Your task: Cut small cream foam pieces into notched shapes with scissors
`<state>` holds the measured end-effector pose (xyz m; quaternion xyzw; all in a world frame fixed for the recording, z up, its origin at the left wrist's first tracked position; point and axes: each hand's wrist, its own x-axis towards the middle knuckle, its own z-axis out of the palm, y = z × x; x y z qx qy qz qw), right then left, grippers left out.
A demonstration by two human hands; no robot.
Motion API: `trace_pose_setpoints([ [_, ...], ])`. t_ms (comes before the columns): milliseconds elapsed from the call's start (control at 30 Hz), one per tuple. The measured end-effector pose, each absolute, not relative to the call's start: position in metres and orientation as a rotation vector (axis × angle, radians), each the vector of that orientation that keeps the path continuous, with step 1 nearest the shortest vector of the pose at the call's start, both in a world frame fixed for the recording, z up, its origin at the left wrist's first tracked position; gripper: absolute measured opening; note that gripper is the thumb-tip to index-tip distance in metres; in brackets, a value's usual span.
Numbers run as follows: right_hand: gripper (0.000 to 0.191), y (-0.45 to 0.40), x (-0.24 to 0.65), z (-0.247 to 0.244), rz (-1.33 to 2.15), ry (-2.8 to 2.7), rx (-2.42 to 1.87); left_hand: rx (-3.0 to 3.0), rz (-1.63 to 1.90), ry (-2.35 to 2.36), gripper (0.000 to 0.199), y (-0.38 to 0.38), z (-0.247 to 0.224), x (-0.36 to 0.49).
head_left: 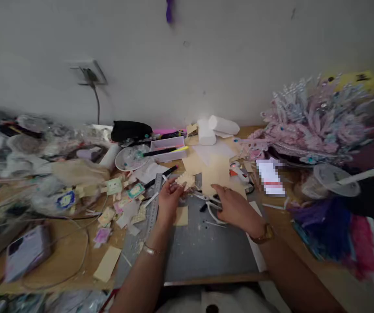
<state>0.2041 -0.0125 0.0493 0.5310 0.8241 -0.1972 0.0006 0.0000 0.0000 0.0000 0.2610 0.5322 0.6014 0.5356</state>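
Note:
My left hand (170, 195) is closed on a cream scalloped piece (186, 179) above the grey mat (206, 256). To the right, my right hand (234, 205) has its fingers at the white-handled scissors (213, 208), whose blades point left toward the cream piece. How firmly the scissors are gripped is partly hidden by the hand. Beige paper sheets (214, 169) lie just beyond both hands. A small beige square (182, 216) rests on the mat beside my left wrist. A ruler (153, 208) lies left of that wrist.
Paper scraps and stickers (135, 190) are scattered at the left, near a phone (27, 250). Behind are a pink tray (167, 145) and white rolls (224, 125). A lidded cup (333, 184) with a straw stands at the right, before pink beaded decorations (307, 117).

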Motion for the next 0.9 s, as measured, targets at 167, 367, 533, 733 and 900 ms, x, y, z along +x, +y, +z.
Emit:
trace_pose_setpoints([
  [167, 0.07, -0.009, 0.238, 0.038, -1.057, 2.465, 1.818, 0.543, 1.453, 1.229, 0.057, 0.002, -0.003, 0.001],
  [367, 0.069, 0.001, 0.248, 0.029, -1.894, 2.472, 2.019, 0.493, 1.39, 1.15, 0.051, -0.002, 0.005, 0.01],
  [533, 0.064, -0.008, 0.243, 0.021, -2.079, 2.456, 2.103, 0.529, 1.336, 1.144, 0.054, -0.006, 0.011, 0.017],
  [733, 0.051, -0.019, 0.237, 0.017, -2.718, 1.795, 1.98, 0.622, 1.361, 1.108, 0.049, -0.008, 0.012, 0.016],
  [900, 0.041, -0.022, 0.23, 0.023, -2.797, 1.557, 1.921, 0.639, 1.329, 1.101, 0.047, -0.01, 0.014, 0.016],
])
